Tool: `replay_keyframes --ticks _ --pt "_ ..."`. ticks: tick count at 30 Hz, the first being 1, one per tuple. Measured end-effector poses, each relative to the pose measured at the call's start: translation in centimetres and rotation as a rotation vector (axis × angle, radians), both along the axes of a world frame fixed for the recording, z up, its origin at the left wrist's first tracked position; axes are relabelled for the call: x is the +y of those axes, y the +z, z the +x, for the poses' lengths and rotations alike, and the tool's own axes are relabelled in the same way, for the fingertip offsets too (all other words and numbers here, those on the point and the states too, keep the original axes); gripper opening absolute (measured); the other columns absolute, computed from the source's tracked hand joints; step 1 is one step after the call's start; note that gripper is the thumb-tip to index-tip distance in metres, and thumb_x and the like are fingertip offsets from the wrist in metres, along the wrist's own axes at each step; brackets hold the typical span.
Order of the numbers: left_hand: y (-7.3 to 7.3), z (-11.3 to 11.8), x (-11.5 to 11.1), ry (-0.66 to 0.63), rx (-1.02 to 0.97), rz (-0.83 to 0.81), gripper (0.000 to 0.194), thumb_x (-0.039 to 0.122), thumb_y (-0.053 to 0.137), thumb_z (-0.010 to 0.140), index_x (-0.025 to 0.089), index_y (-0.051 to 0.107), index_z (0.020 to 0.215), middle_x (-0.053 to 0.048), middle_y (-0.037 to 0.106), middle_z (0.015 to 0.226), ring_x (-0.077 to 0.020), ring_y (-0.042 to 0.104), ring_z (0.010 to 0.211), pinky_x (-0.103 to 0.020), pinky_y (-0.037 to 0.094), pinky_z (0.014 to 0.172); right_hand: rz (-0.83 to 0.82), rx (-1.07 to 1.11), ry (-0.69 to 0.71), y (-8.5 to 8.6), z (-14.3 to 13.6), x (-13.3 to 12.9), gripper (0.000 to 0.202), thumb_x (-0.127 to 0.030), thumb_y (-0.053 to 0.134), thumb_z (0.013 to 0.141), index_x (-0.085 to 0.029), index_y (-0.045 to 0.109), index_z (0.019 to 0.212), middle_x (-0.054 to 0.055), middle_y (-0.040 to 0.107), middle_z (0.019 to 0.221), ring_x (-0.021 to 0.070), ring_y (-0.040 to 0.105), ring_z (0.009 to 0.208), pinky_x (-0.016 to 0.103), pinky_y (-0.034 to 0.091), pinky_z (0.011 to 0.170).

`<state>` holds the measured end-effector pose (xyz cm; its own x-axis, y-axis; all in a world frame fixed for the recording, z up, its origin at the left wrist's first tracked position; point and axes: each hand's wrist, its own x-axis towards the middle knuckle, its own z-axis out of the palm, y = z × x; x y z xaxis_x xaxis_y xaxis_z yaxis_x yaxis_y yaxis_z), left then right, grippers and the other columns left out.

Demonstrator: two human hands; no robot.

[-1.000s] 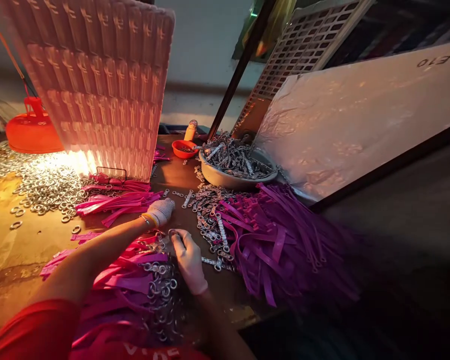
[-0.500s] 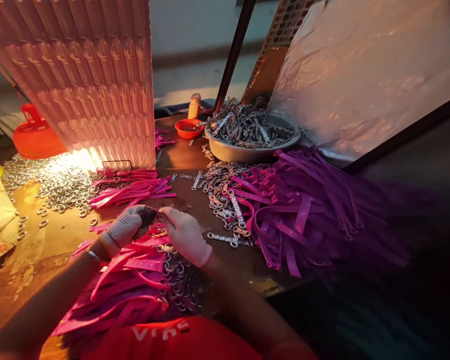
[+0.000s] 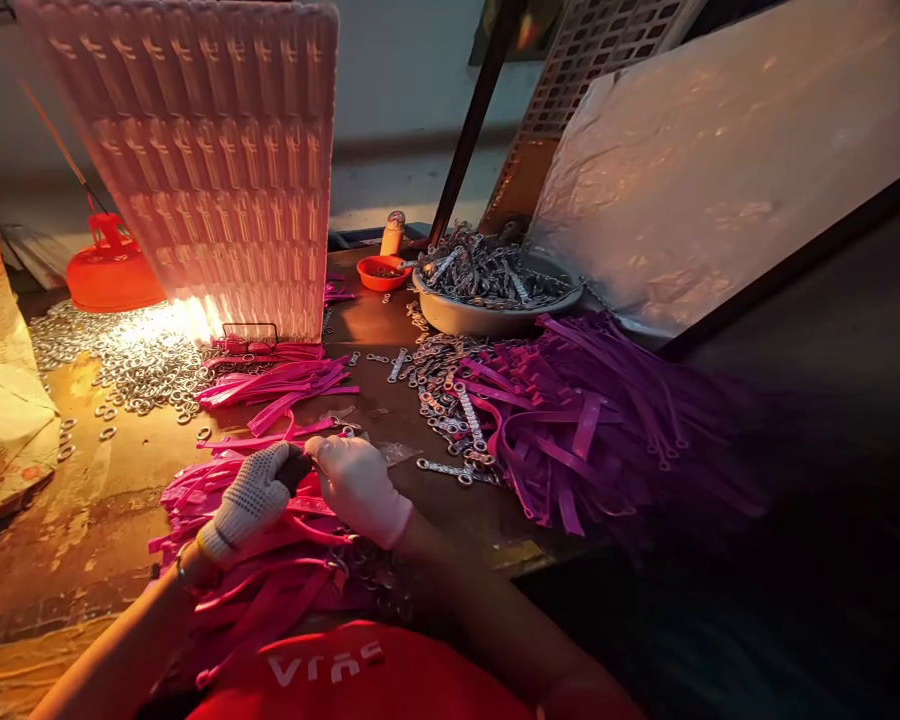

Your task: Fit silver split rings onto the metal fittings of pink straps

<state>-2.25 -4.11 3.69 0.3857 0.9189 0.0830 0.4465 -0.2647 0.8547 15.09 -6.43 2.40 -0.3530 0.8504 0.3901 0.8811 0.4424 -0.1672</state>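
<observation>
My left hand (image 3: 259, 495), in a dotted knit glove with dark fingertips, is closed and pinches something at its fingertips. My right hand (image 3: 360, 488), in a plain pale glove, is closed too, its fingertips meeting those of the left. What they grip between them is too small and covered to make out. Under both hands spreads a pile of pink straps (image 3: 285, 585), with loose metal rings (image 3: 390, 575) along its right side, partly behind my right forearm. Just beyond the fingers lies another bundle of pink straps (image 3: 277, 385).
Left, a red lamp (image 3: 112, 275) lights a heap of metal rings (image 3: 146, 370) beside a ribbed clear panel (image 3: 225, 190). Right stand a grey basin (image 3: 465, 318) of metal chain pieces, a small orange bowl (image 3: 379, 281) and a large purple strap pile (image 3: 570, 420).
The camera view has shifted a little. Both hands stay together at the fingertips, now slightly lower in view, and my right hand has turned, its fingers more curled.
</observation>
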Motion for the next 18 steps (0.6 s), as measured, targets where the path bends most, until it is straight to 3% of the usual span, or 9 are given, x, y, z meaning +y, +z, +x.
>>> replay_keyframes --ticks 2,4,9,13,15,18 --pt "-0.5 -0.4 0.0 -0.056 0.107 0.121 0.025 0.035 0.055 0.090 0.014 0.066 0.084 -0.005 0.068 0.080 -0.0154 0.056 0.071 -0.026 0.043 0.066 0.023 -0.029 -0.012 -0.2 -0.2 -0.1 0.024 -0.015 0.047 0.097 -0.016 0.062 0.114 0.008 0.067 0.089 0.0217 0.058 0.079 0.034 0.034 0.069" --pt "-0.9 -0.8 0.0 -0.117 0.151 0.117 0.026 0.034 0.052 0.092 0.014 0.068 0.087 -0.005 0.070 0.081 -0.0166 0.058 0.073 -0.028 0.044 0.069 0.033 -0.057 -0.007 -0.3 -0.4 -0.2 0.024 -0.015 0.046 0.097 -0.015 0.063 0.114 0.009 0.067 0.089 0.0222 0.058 0.079 0.034 0.034 0.069" --pt "-1.3 -1.1 -0.3 -0.018 0.099 0.111 0.028 0.035 0.052 0.093 0.013 0.068 0.089 -0.005 0.069 0.081 -0.0173 0.058 0.073 -0.027 0.043 0.068 -0.032 -0.033 0.027 -0.1 -0.7 -0.2 0.022 -0.016 0.045 0.098 -0.016 0.064 0.109 0.007 0.069 0.088 0.0204 0.060 0.078 0.032 0.034 0.067" --pt "-0.7 -1.1 -0.6 -0.082 0.136 0.142 0.023 0.031 0.053 0.091 0.014 0.065 0.081 -0.005 0.068 0.078 -0.0162 0.056 0.070 -0.026 0.040 0.064 -0.062 -0.001 -0.017 0.4 -1.0 0.1 0.023 -0.021 0.044 0.101 -0.016 0.065 0.110 0.010 0.071 0.093 0.0219 0.063 0.084 0.032 0.038 0.072" --pt "-0.4 -1.4 -0.7 -0.095 0.086 0.084 0.022 0.029 0.055 0.089 0.014 0.065 0.077 -0.004 0.066 0.073 -0.0145 0.053 0.065 -0.025 0.038 0.060 -0.107 0.039 -0.028 0.7 -1.2 0.1 0.023 -0.022 0.046 0.101 -0.017 0.065 0.113 0.010 0.072 0.099 0.0223 0.065 0.089 0.031 0.041 0.076" --pt "-0.6 -2.0 -0.8 -0.057 -0.095 -0.147 0.023 0.030 0.053 0.089 0.013 0.067 0.083 -0.002 0.061 0.062 -0.0116 0.046 0.053 -0.023 0.034 0.051 -0.192 0.065 0.006 1.4 -1.3 -0.2 0.029 -0.022 0.051 0.099 -0.016 0.059 0.127 0.011 0.071 0.111 0.0230 0.066 0.101 0.031 0.044 0.084"
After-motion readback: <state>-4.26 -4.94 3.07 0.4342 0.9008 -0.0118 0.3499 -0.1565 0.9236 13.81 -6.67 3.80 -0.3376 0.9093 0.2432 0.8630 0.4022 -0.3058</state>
